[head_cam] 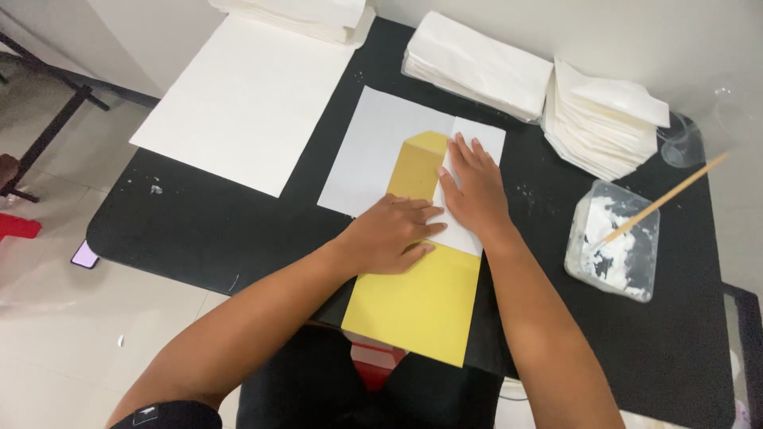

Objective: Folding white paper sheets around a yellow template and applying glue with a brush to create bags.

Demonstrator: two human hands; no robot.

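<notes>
2 flat, released: left hand (393,232) and right hand (475,184) pressing white paper (477,135) onto yellow envelope (421,306) mid black bench (214,222). At right, clear tub (592,266) holding white paste and 1 stick (671,197).

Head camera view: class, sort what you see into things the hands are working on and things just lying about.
In use:
left hand and right hand, both pressing flat
yellow paper sheet
white folded paper strip
grey backing sheet

Lying about:
clear tub of white paste with wooden stick
stacks of white folded paper
large cream sheet
black table
</notes>
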